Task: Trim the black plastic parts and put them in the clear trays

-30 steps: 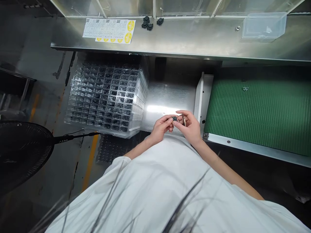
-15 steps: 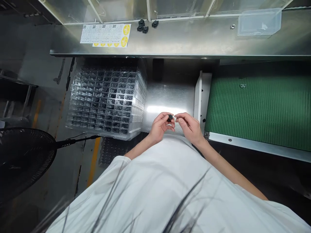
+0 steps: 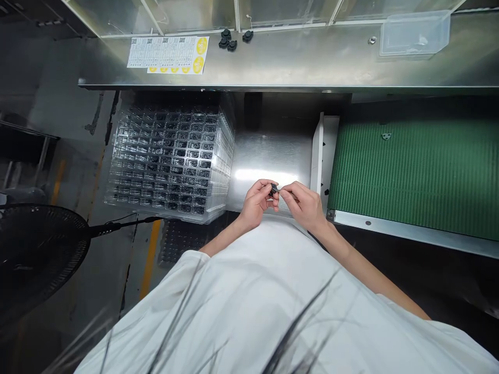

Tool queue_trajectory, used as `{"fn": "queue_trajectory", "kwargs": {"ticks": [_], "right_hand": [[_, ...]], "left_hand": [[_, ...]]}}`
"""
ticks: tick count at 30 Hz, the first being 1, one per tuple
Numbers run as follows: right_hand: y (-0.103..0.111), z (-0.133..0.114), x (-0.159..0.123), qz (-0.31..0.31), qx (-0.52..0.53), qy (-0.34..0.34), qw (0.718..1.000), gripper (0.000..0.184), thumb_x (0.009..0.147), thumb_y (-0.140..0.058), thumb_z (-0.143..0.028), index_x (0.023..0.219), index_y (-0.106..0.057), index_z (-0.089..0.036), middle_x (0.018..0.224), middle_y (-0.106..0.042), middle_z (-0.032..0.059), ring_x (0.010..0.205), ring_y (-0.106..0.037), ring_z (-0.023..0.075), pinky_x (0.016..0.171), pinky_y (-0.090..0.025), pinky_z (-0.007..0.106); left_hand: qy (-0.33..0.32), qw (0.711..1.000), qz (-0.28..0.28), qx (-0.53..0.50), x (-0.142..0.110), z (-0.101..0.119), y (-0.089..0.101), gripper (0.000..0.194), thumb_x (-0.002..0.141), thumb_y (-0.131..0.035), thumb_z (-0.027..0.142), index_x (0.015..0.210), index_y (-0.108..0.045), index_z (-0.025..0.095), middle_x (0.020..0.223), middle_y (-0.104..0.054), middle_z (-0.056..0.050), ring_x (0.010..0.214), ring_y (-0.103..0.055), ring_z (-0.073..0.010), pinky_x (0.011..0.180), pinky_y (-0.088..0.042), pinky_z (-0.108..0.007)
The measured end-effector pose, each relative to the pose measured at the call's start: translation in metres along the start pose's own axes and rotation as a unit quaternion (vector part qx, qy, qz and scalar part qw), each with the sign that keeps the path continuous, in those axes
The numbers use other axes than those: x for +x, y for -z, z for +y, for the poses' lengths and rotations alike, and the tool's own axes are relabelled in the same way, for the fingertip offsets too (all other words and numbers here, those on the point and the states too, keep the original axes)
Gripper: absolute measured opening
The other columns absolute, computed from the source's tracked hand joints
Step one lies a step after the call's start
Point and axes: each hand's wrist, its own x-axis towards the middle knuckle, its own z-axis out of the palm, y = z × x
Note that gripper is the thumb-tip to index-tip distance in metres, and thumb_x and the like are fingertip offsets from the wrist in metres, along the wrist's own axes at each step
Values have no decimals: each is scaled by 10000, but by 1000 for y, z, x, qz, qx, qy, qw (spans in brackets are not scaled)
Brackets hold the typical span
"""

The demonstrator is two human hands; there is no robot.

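A small black moulded part [image 3: 273,190] is pinched between the thumb and fingers of my left hand [image 3: 256,203], close in front of my body. The thumb and forefinger of my right hand [image 3: 306,203] are pressed together right at that part's right edge. Whatever they pinch is too small to make out. Beneath both hands is a bare metal surface [image 3: 268,153]. To the left stands a tall stack of clear plastic trays [image 3: 175,161], whose pockets hold black parts.
Several black parts [image 3: 226,40] and printed label sheets [image 3: 167,54] lie on the steel ledge [image 3: 280,65]. A clear plastic box [image 3: 414,34] sits at its right. A white upright panel [image 3: 317,153] borders the green ribbed belt [image 3: 413,176]. A black fan [image 3: 42,259] stands at lower left.
My right fingertips have moved left and closed in a pinch at the black part's edge. The left hand keeps hold of the part, nearly still. The view has shifted slightly.
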Motion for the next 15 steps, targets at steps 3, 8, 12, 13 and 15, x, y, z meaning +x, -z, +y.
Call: {"fn": "queue_trajectory", "kwargs": {"ticks": [3, 8, 12, 13, 15], "right_hand": [[-1, 0, 0, -7, -4, 5, 1000, 265, 1095, -535, -370, 907, -663, -234, 854, -703, 34, 685, -607, 158, 617, -410, 322], [-3, 0, -1, 5, -2, 9, 1000, 271, 1096, -537, -371, 907, -673, -232, 844, -709, 32, 697, -618, 159, 629, -427, 320], [-5, 1, -2, 21, -22, 12, 999, 271, 1094, -545, -360, 895, -674, -230, 832, -719, 25, 669, -612, 151, 610, -412, 321], [-5, 1, -2, 22, -28, 14, 999, 275, 1092, -549, -364, 887, -675, -230, 821, -719, 22, 656, -607, 149, 603, -407, 322], [-5, 2, -2, 26, -37, 16, 999, 290, 1092, -550, -375, 874, -677, -231, 804, -719, 19, 634, -596, 145, 593, -400, 323]], "left_hand": [[-5, 1000, 10, 6, -1, -1, 0, 413, 840, -819, 514, 1048, -650, 200, 742, -622, -2, 640, -583, -138, 570, -490, -274], [-15, 1000, 7, -3, -1, -3, 1, 440, 822, -834, 534, 1054, -645, 210, 738, -617, 9, 620, -572, -132, 542, -467, -266], [-13, 1000, -1, -10, 0, -3, 2, 416, 840, -825, 520, 1051, -636, 214, 737, -607, 17, 598, -554, -119, 520, -438, -255], [-8, 1000, 0, -8, 0, -3, 2, 407, 847, -818, 519, 1046, -634, 215, 730, -601, 19, 593, -549, -116, 518, -430, -252], [1, 1000, 2, -4, 0, -2, 2, 396, 856, -809, 518, 1037, -629, 216, 720, -591, 20, 585, -535, -111, 513, -409, -245]]}}
